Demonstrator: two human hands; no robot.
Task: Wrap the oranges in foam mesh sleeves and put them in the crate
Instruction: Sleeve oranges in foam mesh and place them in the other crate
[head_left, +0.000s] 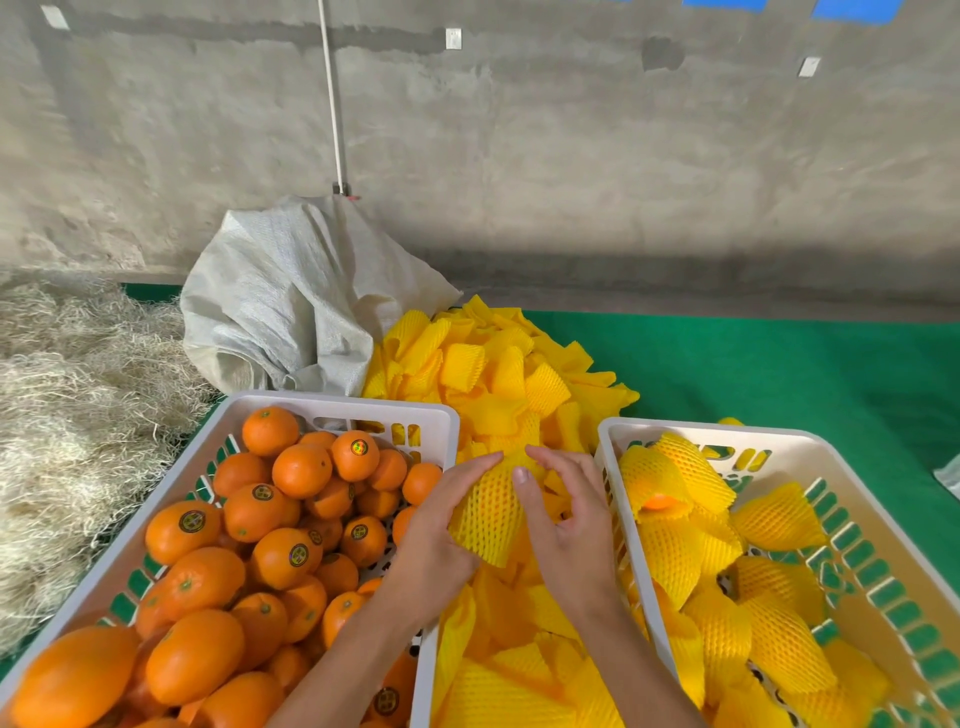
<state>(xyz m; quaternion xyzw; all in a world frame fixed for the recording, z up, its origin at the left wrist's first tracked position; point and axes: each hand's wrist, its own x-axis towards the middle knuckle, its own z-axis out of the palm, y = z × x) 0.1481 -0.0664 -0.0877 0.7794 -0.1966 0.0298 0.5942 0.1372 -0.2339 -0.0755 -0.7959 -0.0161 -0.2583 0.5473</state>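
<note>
Your left hand and right hand both grip one orange in a foam mesh sleeve, fingers curled round it, held between the two crates over loose sleeves. Bare oranges fill the left crate; wrapped oranges lie in the right crate.

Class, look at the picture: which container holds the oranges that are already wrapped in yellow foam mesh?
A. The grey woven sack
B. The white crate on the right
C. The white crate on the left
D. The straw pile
B: the right crate holds wrapped oranges, while the left crate holds bare oranges.
</note>
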